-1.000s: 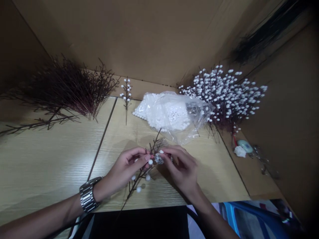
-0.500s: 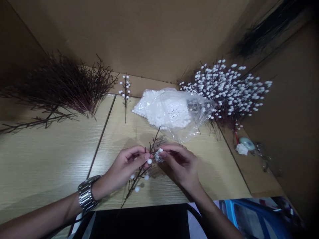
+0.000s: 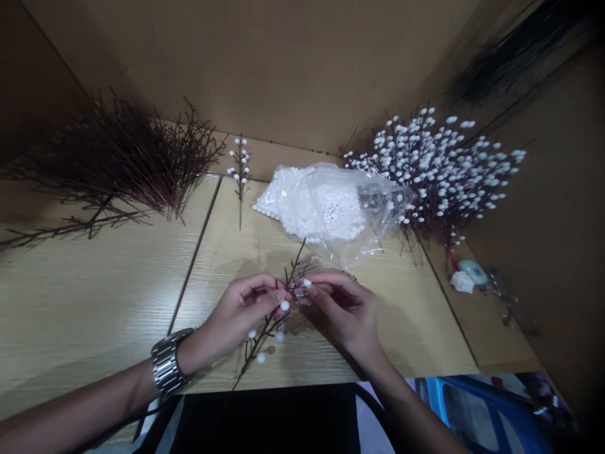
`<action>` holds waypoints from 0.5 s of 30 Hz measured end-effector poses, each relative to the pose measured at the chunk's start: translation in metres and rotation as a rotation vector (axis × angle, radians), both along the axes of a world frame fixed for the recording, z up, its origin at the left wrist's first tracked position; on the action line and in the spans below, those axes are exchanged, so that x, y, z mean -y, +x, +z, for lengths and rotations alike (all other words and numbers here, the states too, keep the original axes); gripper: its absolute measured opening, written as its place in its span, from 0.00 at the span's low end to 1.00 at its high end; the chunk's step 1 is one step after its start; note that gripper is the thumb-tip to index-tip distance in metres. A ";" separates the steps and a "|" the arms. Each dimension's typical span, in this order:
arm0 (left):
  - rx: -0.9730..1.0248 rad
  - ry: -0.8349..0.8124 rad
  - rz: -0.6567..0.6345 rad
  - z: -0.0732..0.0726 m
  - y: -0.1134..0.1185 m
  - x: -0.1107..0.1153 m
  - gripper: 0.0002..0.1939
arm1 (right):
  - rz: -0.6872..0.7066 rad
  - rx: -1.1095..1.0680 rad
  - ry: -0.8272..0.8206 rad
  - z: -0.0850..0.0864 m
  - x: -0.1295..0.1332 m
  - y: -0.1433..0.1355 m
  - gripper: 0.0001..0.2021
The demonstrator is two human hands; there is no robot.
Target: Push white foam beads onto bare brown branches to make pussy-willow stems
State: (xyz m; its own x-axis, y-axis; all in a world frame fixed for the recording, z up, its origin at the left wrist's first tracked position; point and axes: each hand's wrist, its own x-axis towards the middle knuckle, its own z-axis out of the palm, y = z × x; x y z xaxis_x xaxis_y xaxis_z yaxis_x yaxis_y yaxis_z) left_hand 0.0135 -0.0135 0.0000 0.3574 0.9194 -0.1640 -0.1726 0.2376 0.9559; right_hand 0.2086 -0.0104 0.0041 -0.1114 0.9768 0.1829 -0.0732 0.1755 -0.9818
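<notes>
Now my left hand (image 3: 239,312) pinches a dark brown, forked twig (image 3: 256,347) with white balls, fingertips closed; at its two o'clock, my right hand's (image 3: 350,309) near-closed fingertips hold a small round white ball (image 3: 307,282) beside it, attachment unclear. The clear plastic bag of white balls (image 3: 326,205) lies at twelve.

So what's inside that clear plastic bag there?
The clear bag holds a heap of small white balls. Whatever lies beneath the outer layer of balls can't be seen.
</notes>
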 end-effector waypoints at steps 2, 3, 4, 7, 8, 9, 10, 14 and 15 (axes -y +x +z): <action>0.003 0.005 0.001 0.000 0.000 0.000 0.07 | 0.004 -0.015 -0.012 0.000 0.000 0.000 0.12; 0.005 0.004 0.002 0.000 0.000 0.000 0.07 | 0.007 -0.019 -0.019 0.000 0.001 0.000 0.12; 0.007 0.004 0.003 0.000 0.000 0.000 0.08 | 0.012 -0.023 -0.024 0.000 0.001 0.000 0.12; 0.008 -0.008 -0.001 0.000 0.000 -0.001 0.08 | 0.025 -0.038 -0.033 0.000 0.001 0.001 0.12; 0.008 -0.013 -0.002 0.000 0.000 -0.001 0.09 | 0.029 -0.042 -0.038 0.000 0.001 0.001 0.12; 0.007 -0.017 -0.004 0.000 0.000 -0.001 0.09 | 0.035 -0.044 -0.044 0.000 0.002 0.001 0.12; 0.004 -0.020 -0.005 0.000 0.000 -0.001 0.10 | 0.042 -0.042 -0.050 0.000 0.002 0.000 0.12; -0.015 -0.017 -0.007 -0.001 0.000 0.000 0.11 | 0.052 -0.003 -0.029 0.001 0.002 0.000 0.11; -0.016 -0.014 -0.007 -0.002 0.000 0.000 0.11 | 0.049 0.006 -0.020 0.001 0.002 0.000 0.10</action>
